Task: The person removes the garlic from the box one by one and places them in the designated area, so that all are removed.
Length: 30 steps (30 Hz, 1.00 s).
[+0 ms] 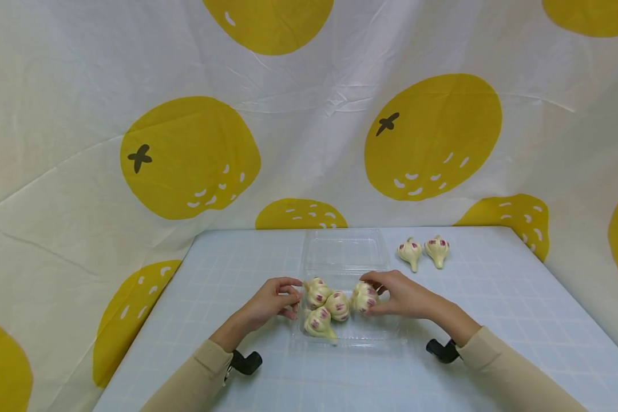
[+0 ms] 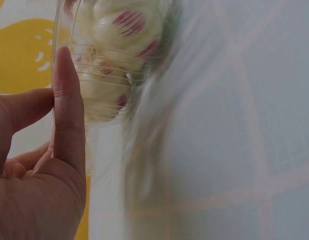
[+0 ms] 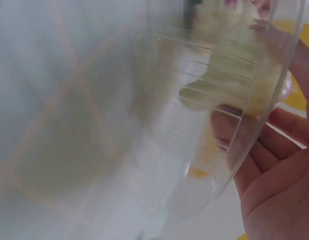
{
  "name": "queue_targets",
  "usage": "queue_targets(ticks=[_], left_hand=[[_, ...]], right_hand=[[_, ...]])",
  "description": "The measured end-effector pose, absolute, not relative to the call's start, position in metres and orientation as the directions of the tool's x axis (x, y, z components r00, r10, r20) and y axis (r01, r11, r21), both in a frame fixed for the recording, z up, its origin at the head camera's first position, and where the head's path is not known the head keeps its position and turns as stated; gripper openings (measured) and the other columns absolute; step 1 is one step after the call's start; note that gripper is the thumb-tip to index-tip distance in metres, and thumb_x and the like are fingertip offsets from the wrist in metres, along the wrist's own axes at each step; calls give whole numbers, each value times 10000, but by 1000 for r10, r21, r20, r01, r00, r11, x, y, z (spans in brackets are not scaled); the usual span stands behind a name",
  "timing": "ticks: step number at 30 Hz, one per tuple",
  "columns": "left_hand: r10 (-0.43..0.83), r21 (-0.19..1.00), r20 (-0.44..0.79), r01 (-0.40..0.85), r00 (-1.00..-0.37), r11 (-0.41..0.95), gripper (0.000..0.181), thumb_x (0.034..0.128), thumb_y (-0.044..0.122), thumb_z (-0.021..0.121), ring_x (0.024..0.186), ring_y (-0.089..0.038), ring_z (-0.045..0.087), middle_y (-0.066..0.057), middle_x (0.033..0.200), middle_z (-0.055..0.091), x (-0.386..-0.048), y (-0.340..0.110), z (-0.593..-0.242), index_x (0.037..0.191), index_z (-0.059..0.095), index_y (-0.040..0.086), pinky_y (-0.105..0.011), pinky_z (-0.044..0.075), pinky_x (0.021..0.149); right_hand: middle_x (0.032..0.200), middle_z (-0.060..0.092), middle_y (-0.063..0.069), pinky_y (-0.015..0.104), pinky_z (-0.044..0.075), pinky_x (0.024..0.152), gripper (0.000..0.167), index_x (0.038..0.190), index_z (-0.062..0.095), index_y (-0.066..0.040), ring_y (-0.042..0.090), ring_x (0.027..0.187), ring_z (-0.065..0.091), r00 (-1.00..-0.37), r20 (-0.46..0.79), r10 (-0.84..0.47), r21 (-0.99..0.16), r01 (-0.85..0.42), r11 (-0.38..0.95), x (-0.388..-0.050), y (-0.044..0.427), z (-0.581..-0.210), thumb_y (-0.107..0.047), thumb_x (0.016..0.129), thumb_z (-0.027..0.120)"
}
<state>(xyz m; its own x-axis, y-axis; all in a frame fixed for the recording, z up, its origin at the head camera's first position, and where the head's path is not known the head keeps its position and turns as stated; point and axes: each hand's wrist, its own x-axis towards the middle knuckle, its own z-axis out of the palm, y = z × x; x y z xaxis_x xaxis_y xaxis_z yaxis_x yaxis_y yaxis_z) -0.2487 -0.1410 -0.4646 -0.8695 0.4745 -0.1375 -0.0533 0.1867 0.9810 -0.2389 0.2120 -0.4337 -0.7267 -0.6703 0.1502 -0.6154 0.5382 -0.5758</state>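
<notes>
A clear plastic clamshell box (image 1: 360, 342) lies with its hinged lid folded back. My left hand (image 1: 278, 298) pinches the box's left rim between thumb and finger; the left wrist view shows the fingers (image 2: 68, 105) along the ribbed wall. My right hand (image 1: 399, 294) grips a garlic bulb (image 1: 363, 297), cream with purple patches, at the right inside the box. Through the clear wall in the right wrist view, fingertips (image 3: 225, 125) show beside that bulb. Three more garlic bulbs (image 1: 338, 306) sit together in the box's left half.
Two garlic bulbs (image 1: 409, 253) lie side by side on the table, right of the open lid (image 1: 346, 252). The table (image 1: 494, 297) has a pale checked cover. Behind it hangs a white curtain (image 1: 309, 143) with yellow fruit prints.
</notes>
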Motion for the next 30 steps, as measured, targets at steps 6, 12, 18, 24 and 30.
queue_targets(ticks=[6,12,18,24,30], left_hand=[[475,981,-139,-55,-869,186,479,1010,126,661,724,-177,637,-80,861,643,-249,-141,-465,1407,489,-81,-332,625,659],[477,981,-141,-58,-868,185,477,1009,123,664,724,-179,636,-89,866,642,-249,-141,-465,1404,492,-82,-332,625,658],[477,981,-140,-58,-868,183,470,1009,120,662,729,-180,638,-89,869,642,-249,-141,-466,1402,495,-78,-334,625,658],[477,981,-143,-61,-867,184,471,1010,117,659,726,-184,642,-88,879,644,-249,-141,-466,1408,494,-74,-331,624,659],[471,983,-141,-67,-871,170,460,1007,94,657,721,-180,646,-99,879,636,-249,-141,-468,1401,495,-78,-328,620,647]], right_hand=[[1306,654,84,375,581,937,668,1380,588,-22,224,1087,662,-756,171,-632,-728,-529,436,-240,218,-434,-343,856,853],[1258,634,127,279,578,882,592,1373,585,-21,255,1042,631,-812,119,-572,-833,-395,388,-242,225,-434,-230,880,836],[1310,616,150,257,573,840,589,1389,567,3,243,1071,635,-867,71,-493,-883,-285,374,-240,233,-433,-241,909,805],[1341,609,149,272,570,878,603,1389,564,-6,268,1145,646,-912,38,-408,-883,-221,413,-240,243,-432,-295,914,798],[1390,585,189,380,578,952,621,1402,548,6,379,1257,605,-942,38,-334,-863,-200,464,-238,254,-425,-353,942,760]])
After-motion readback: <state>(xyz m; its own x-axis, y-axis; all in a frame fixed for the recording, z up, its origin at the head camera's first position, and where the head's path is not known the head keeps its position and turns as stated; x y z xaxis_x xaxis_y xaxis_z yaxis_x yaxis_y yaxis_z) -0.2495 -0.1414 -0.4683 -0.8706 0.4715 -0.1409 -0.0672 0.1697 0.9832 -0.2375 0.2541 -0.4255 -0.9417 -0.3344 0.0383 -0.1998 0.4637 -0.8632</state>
